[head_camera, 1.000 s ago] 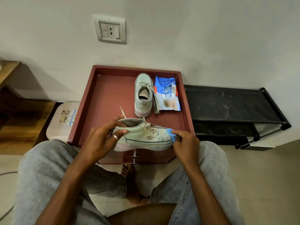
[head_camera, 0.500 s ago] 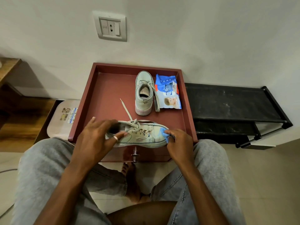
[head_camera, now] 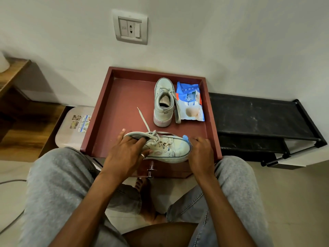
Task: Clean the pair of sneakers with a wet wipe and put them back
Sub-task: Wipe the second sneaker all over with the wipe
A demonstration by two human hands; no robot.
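Left hand: we are gripping the near sneaker (head_camera: pixel 167 148) at its heel with our left hand (head_camera: pixel 127 150), fingers (head_camera: pixel 140 140) hooked into the collar.
Near sneaker: lying across the red tray (head_camera: pixel 110 111) at its front edge.
Right hand: our right hand (head_camera: pixel 202 151) is pinching a blue wet wipe (head_camera: pixel 187 139) against the toe.
Far sneaker (head_camera: pixel 163 102): standing farther back in the tray, just beside the wipe packet (head_camera: pixel 190 104).

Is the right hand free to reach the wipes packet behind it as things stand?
Probably not right away: the right hand is pressing a blue wipe on the held sneaker's toe. Otherwise the path to the wipes packet looks open.
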